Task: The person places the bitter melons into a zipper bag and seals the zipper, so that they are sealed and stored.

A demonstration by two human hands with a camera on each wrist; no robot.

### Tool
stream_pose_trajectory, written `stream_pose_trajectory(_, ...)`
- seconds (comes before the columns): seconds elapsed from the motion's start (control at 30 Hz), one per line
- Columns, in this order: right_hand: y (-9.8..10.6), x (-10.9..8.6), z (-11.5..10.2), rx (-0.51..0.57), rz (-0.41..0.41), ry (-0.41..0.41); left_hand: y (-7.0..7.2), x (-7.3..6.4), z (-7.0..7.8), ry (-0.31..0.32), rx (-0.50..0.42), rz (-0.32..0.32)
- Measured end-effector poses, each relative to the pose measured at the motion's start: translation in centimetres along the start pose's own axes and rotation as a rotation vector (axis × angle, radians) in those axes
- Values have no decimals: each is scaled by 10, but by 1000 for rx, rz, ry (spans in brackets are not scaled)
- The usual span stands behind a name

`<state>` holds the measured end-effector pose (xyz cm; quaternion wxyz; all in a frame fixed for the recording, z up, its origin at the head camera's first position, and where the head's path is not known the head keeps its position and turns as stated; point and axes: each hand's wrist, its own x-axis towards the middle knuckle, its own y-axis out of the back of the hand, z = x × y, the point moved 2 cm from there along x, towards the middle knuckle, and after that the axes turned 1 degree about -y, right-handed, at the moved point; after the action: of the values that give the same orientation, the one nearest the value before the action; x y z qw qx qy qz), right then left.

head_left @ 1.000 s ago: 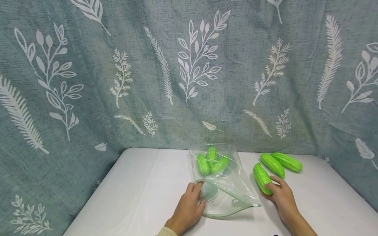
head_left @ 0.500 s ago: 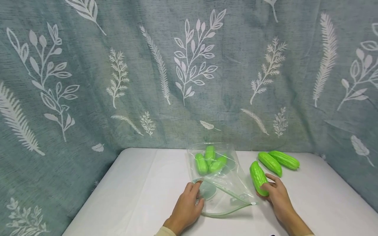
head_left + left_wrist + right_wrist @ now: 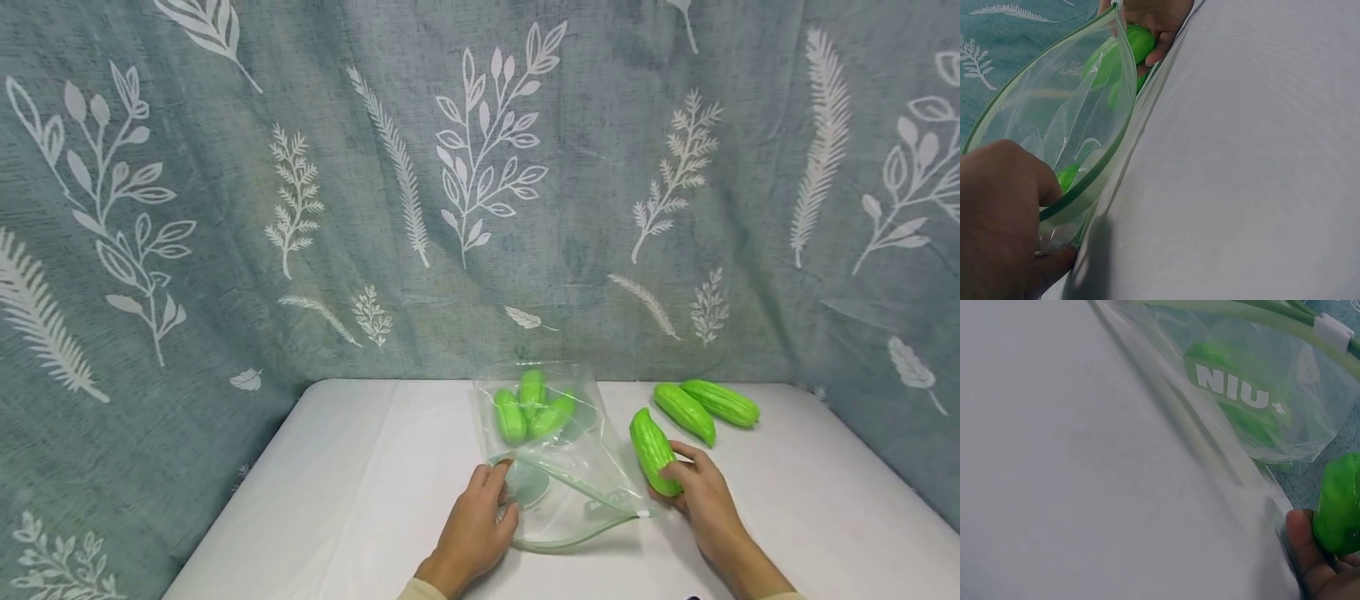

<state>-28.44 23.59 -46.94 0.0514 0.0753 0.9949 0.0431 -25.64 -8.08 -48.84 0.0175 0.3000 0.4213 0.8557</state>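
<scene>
At the left side of a clear zip bag's (image 3: 555, 521) mouth, my left hand (image 3: 472, 521) pinches the green-trimmed rim. The mouth gapes open in the left wrist view, beside the left hand (image 3: 1004, 212). Inside the bag lie 3 bright green bitter melons (image 3: 551, 417), toward its far end. Just right of the bag, my right hand (image 3: 697, 487) grips another ridged bitter melon (image 3: 651, 450), thumb on the near side and fingers around its lower end. The right wrist view catches only part of this held bitter melon (image 3: 1341, 506), at its right edge.
Two more bitter melons (image 3: 682, 412) lie at the back right of the white table (image 3: 360, 500). A white slider (image 3: 1334, 331) sits at the right end of the bag's zip. Behind the table hangs a blue-green leaf-print curtain (image 3: 345, 208).
The right hand has moved slightly left with the bitter melon, nearer the bag. The left hand stays at the bag's rim. The head view has shifted a little.
</scene>
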Motion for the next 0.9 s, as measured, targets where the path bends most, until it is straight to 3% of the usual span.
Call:
stream_pose_trajectory(0.5,-2,-15,-11,67,-58,36,0,-1,0,-10,-8,2)
stream_pose_trajectory(0.9,1,-27,-14,102,-72,149,0,0,-1,-24,10,20)
